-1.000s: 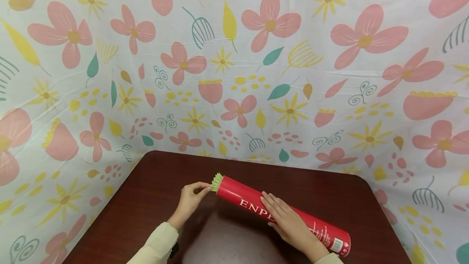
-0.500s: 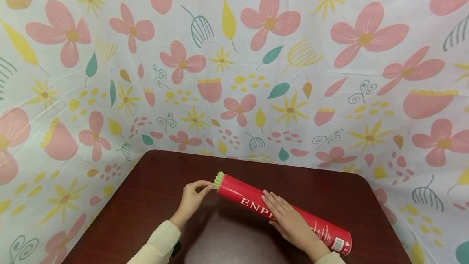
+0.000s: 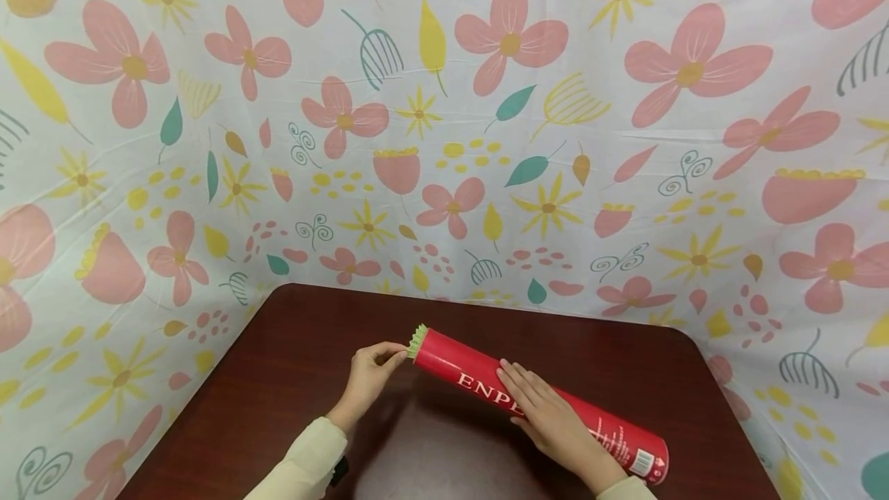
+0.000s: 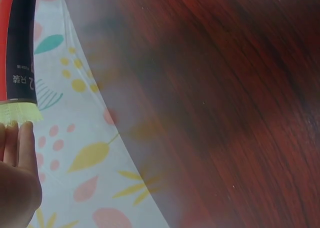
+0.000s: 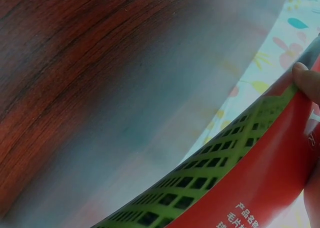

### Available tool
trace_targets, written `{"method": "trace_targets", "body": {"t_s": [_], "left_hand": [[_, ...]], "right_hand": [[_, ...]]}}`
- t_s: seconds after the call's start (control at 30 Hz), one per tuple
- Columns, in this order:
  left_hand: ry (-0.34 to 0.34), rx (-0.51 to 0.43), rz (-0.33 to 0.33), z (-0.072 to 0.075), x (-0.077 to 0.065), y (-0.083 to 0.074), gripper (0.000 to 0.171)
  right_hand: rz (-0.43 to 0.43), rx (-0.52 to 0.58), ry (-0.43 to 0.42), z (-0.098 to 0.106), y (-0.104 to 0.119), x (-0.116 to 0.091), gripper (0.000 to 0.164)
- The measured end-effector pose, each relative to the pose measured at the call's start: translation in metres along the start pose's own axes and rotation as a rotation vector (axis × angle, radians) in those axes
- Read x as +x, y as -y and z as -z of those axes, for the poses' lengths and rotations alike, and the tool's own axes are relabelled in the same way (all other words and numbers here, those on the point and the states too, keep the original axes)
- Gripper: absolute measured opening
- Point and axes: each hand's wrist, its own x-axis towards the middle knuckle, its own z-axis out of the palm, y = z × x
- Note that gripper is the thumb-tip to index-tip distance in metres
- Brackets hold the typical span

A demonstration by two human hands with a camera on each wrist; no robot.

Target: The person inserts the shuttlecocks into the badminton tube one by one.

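A red shuttlecock tube (image 3: 458, 367) with white lettering lies slantwise across my front, its open end toward the upper left. From that end sticks the jagged yellow-green skirt of a shuttlecock (image 3: 417, 341); its remaining part is hidden inside the tube. My left hand (image 3: 370, 376) pinches the skirt's rim between thumb and fingertips, seen also in the left wrist view beside the skirt (image 4: 20, 112). My right hand (image 3: 545, 419) grips the tube round its middle, fingers over the top and thumb on the near side. A green lattice print on the tube (image 5: 187, 188) shows in the right wrist view.
Beneath is a dark reddish-brown table (image 3: 278, 361) with rounded far corners and a glossy bright patch near the front. A white cloth (image 3: 444, 145) printed with flowers and leaves hangs behind and along both sides. A black band (image 3: 338, 472) shows at the left wrist.
My left hand has moved slightly right, toward the tube. A little less of the shuttlecock skirt shows outside the opening. The tube and right hand have shifted only slightly.
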Motion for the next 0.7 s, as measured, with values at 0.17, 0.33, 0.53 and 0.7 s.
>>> {"method": "trace_targets", "body": {"t_s": [0.17, 0.33, 0.53, 0.7], "left_hand": [[0.014, -0.003, -0.005, -0.003, -0.003, -0.012, 0.006], [0.001, 0.008, 0.014, -0.011, -0.001, 0.009, 0.005], [0.005, 0.022, -0.013, -0.015, 0.002, 0.02, 0.006], [0.015, 0.038, -0.043, -0.015, 0.003, 0.018, 0.005]], "right_hand": [[-0.006, 0.004, -0.014, -0.002, 0.0, -0.001, 0.068], [-0.001, 0.002, -0.018, -0.003, 0.001, -0.002, 0.068], [0.004, 0.013, -0.01, -0.003, 0.001, -0.003, 0.067], [0.013, 0.02, -0.018, -0.004, 0.0, -0.001, 0.066]]}}
